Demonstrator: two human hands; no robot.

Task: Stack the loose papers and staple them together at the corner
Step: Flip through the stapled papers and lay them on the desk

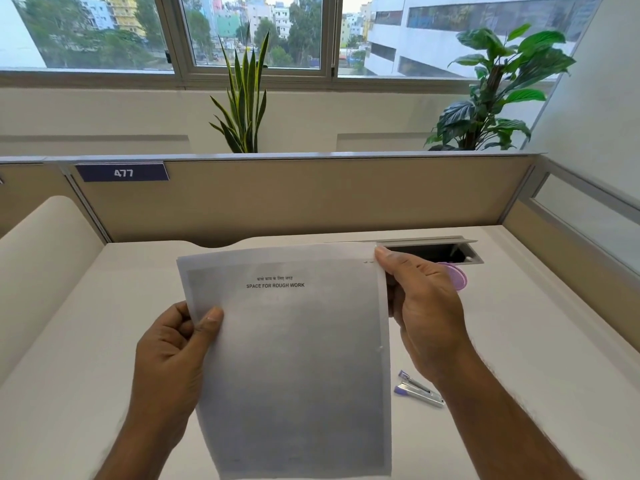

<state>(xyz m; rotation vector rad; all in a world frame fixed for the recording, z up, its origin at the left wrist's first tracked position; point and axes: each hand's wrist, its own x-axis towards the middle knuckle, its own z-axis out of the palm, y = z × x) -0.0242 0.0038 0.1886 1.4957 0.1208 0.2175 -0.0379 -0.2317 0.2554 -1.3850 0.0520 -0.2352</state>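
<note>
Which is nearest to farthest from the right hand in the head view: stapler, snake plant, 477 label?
From the right hand:
1. stapler, on the desk just below the wrist.
2. 477 label, on the partition, far left.
3. snake plant, behind the partition by the window.

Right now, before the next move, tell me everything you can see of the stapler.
The stapler is small, with a silver metal body and purple plastic ends. It lies on the white desk, to the right of the held papers and just below the right hand. It looks open, its two arms spread in a narrow V toward the papers. Nothing touches it but the desk; the right forearm passes beside it and hides its far end.
</note>
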